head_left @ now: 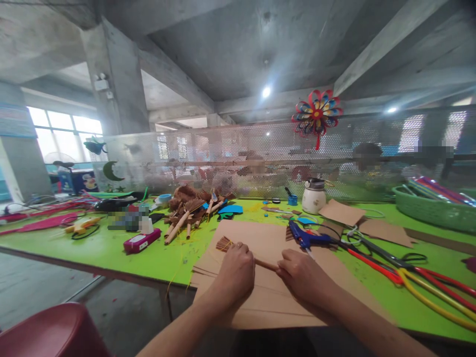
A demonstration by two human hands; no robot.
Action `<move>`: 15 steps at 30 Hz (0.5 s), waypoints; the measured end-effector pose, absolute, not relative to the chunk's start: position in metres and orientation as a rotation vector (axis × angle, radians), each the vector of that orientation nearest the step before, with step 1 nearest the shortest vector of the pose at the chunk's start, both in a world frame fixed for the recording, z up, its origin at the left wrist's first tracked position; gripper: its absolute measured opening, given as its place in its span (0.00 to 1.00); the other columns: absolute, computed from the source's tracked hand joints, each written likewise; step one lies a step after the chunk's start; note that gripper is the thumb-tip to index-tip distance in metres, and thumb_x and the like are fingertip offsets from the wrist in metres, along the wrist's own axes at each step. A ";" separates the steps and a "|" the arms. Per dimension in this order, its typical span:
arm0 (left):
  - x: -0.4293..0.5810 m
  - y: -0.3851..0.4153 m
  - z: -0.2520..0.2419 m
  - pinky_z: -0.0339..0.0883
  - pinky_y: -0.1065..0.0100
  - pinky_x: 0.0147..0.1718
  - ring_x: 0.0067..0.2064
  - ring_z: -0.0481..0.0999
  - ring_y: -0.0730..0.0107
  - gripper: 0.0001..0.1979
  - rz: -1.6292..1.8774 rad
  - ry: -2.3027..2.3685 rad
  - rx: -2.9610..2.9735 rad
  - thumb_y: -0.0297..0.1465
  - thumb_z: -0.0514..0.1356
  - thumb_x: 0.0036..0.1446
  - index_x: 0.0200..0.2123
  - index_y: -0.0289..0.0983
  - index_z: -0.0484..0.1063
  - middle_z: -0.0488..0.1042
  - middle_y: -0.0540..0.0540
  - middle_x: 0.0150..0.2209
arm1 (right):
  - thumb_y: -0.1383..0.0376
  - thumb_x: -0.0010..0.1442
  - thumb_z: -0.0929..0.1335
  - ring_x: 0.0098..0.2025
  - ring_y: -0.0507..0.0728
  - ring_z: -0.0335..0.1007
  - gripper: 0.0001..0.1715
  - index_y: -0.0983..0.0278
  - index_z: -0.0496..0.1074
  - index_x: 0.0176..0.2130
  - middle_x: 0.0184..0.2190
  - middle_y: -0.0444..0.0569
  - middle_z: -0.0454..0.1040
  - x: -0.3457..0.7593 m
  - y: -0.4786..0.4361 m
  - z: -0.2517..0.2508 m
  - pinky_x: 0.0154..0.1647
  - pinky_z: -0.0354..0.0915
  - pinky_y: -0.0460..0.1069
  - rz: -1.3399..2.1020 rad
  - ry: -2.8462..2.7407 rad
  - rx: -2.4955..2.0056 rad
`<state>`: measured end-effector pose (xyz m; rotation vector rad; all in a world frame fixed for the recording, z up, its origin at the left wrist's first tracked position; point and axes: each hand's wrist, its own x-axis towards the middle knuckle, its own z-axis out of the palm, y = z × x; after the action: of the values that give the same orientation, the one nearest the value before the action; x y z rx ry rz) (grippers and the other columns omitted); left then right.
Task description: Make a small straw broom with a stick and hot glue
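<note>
Both my hands hold a small brown broom-like stick (265,264) over a sheet of brown cardboard (267,302) on the green table (111,253). My left hand (235,273) is closed around the stick near its fringed brush end (224,243). The bare handle end is pinched in my right hand (302,275). A blue glue gun (305,238) lies just beyond my right hand.
A pile of finished little brooms (188,208) lies at the table's middle back. Scissors (390,255), red and yellow tubes (427,287), cardboard pieces (342,212), a white jar (313,196) and a green basket (431,208) are on the right. A red stool (48,332) stands lower left. People sit behind a mesh screen (238,158).
</note>
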<state>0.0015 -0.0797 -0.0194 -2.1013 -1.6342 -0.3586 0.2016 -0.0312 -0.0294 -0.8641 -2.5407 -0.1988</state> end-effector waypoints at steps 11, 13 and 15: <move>0.002 -0.081 -0.018 0.61 0.60 0.42 0.39 0.68 0.60 0.11 -0.372 -1.670 -2.105 0.25 0.50 0.58 0.31 0.33 0.72 0.72 0.39 0.33 | 0.66 0.61 0.63 0.32 0.56 0.65 0.14 0.66 0.72 0.26 0.28 0.52 0.71 0.198 -0.030 -0.020 0.35 0.54 0.51 -0.204 -2.613 -0.832; 0.002 -0.082 -0.018 0.61 0.60 0.41 0.39 0.68 0.59 0.11 -0.370 -1.662 -2.111 0.25 0.50 0.58 0.30 0.33 0.72 0.72 0.39 0.33 | 0.66 0.61 0.62 0.31 0.55 0.65 0.14 0.67 0.72 0.27 0.28 0.53 0.71 0.199 -0.036 -0.014 0.34 0.54 0.50 -0.186 -2.602 -0.849; 0.002 -0.081 -0.018 0.61 0.60 0.41 0.38 0.68 0.59 0.11 -0.369 -1.660 -2.116 0.25 0.50 0.58 0.30 0.33 0.72 0.72 0.39 0.33 | 0.65 0.61 0.61 0.32 0.55 0.66 0.13 0.67 0.72 0.30 0.30 0.53 0.71 0.199 -0.044 -0.006 0.34 0.55 0.49 -0.159 -2.572 -0.876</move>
<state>0.0020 -0.0814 -0.0185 -2.1159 -1.6603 -0.3686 0.1991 -0.0439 -0.0060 -0.8763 -2.5722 -0.1589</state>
